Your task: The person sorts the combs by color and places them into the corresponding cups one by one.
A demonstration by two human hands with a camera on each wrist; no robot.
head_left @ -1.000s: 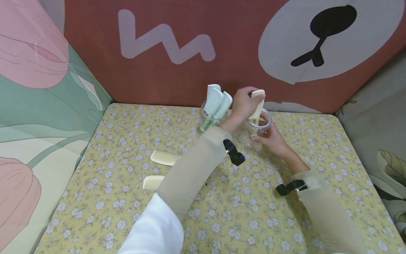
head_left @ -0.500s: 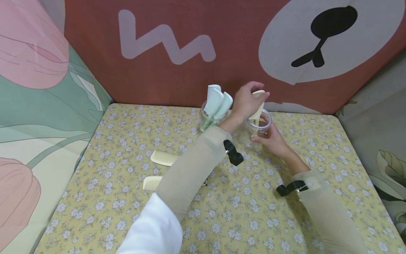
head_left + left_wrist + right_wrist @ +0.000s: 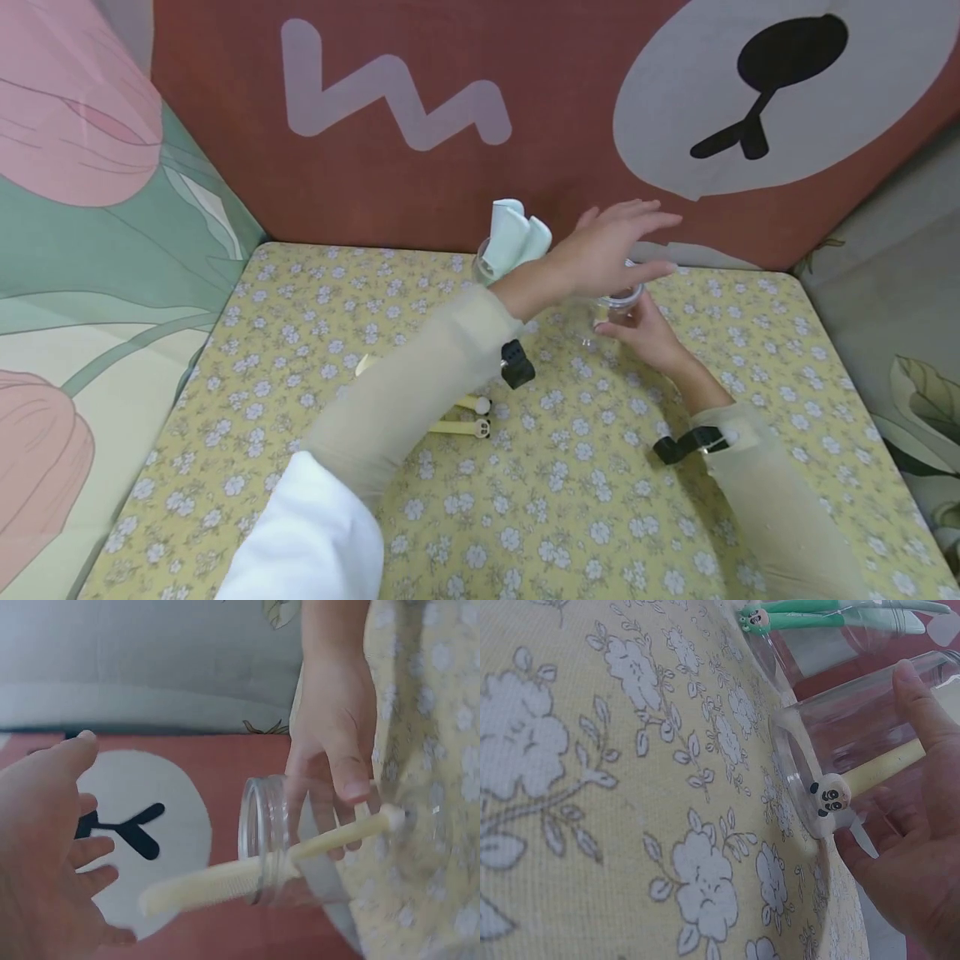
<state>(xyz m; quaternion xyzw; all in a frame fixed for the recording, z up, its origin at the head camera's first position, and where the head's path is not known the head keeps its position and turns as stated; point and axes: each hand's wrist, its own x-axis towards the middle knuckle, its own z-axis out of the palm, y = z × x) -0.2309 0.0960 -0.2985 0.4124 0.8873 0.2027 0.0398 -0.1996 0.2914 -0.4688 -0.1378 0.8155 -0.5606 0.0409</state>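
Evidently, the step in hand is the placing of a pale-yellow, fine-toothed, long-handled comb (image 3: 229, 880) into a clear, round, wide-mouthed jar (image 3: 587, 323); in my judgement the release is complete. The left hand (image 3: 603, 250) is over the jar's mouth, its grip wide, fingers spread, holding nothing and apart from the comb. The right hand (image 3: 651, 333) holds the jar, thumb and fingers about its side.

The next move appears to call for drawing the left hand clear without knocking the comb, the right hand keeping the jar steady.

Condition of the comb: tilted inside the jar, handle down, toothed blade projecting past the rim. The handle ends in a white-and-black panda head (image 3: 831, 795) near the jar's base. No damage is visible, though the blade is blurred.

Two yellow panda-ended handles (image 3: 471, 428) lie on the floral yellow tabletop (image 3: 570, 500), partly hidden by the left forearm. A second clear jar (image 3: 481, 265) stands nearby, holding pale-blue combs (image 3: 508, 240).
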